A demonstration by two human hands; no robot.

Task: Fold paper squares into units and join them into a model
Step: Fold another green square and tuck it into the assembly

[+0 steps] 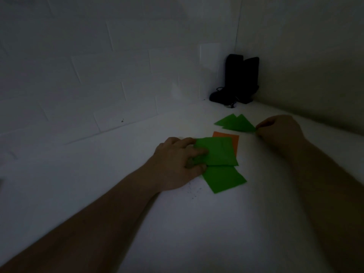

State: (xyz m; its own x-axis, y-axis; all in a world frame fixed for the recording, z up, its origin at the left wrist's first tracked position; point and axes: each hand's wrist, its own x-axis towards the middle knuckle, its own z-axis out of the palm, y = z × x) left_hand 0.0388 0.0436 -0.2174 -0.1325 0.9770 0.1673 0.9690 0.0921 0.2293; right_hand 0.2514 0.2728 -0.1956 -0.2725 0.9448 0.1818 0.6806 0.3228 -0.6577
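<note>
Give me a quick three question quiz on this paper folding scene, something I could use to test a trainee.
1. True or false: the right hand pinches the tip of the folded green units.
2. Which colour sheet lies under the top green square? A red, B orange, C blue.
3. Fill in: the left hand grips the green square at its ____ edge.

Key: 1 true. 2 B, the orange sheet. 3 left.
</note>
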